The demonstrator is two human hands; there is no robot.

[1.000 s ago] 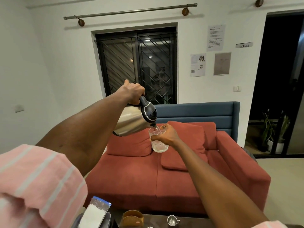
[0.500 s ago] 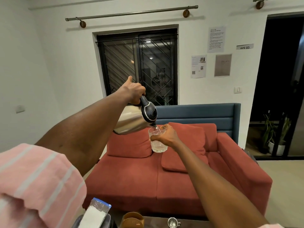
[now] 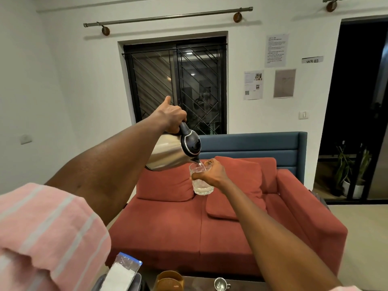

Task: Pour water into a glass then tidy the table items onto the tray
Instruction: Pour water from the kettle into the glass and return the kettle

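Kettle [image 3: 172, 153] left of glass [image 3: 201, 181], spout over rim; sofa [image 3: 210, 223] behind.

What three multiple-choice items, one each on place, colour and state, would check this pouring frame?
1. Where is the glass?
A. Held in the air under the kettle's spout
B. On the table
C. On the sofa seat

2. What colour are the sofa's cushions?
A. Green
B. Red
C. White

3. How is the kettle held?
A. Upright
B. Tipped, spout down
C. Upside down

Key: 1 A, the right hand holds it up at the spout; 2 B, seat and cushions are red; 3 B, the left hand tilts it and water runs into the glass.
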